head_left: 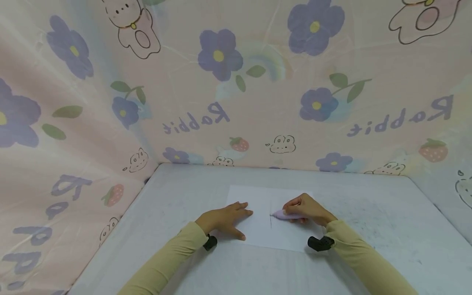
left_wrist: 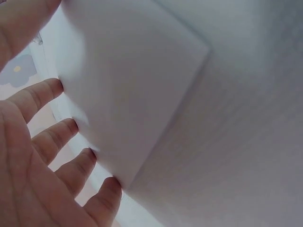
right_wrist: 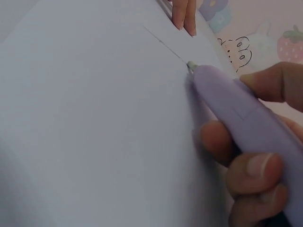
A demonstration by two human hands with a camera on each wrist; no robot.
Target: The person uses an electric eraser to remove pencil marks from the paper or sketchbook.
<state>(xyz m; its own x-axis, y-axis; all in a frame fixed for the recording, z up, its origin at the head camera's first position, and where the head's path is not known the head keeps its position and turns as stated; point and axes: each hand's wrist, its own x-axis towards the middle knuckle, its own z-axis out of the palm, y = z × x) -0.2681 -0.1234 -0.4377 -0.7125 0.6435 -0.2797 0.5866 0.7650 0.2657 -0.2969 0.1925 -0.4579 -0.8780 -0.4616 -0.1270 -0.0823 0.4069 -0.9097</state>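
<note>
Head view, your left hand (head_left: 225, 219) spread wide on paper (head_left: 259, 227), left side, your right hand (head_left: 309, 208) gripping a purple tool (head_left: 285, 214).

A pale table enclosed by flowered cloth.
The white table (head_left: 368, 205), faintly smudged on its right side, meets a pink-and-cream back curtain (head_left: 273, 96) along its far edge, with a left curtain (head_left: 82, 157) slanting down beside it. Purple flowers (head_left: 219, 55), green leaves (head_left: 355, 91), strawberries (head_left: 433, 150), outlined rabbit faces (head_left: 283, 145) and a pale rainbow (head_left: 275, 61) cover the cloth; the word "Rabbit" (head_left: 402, 119) reads backwards. Soft, even light leaves faint shadows on the tabletop.
</note>
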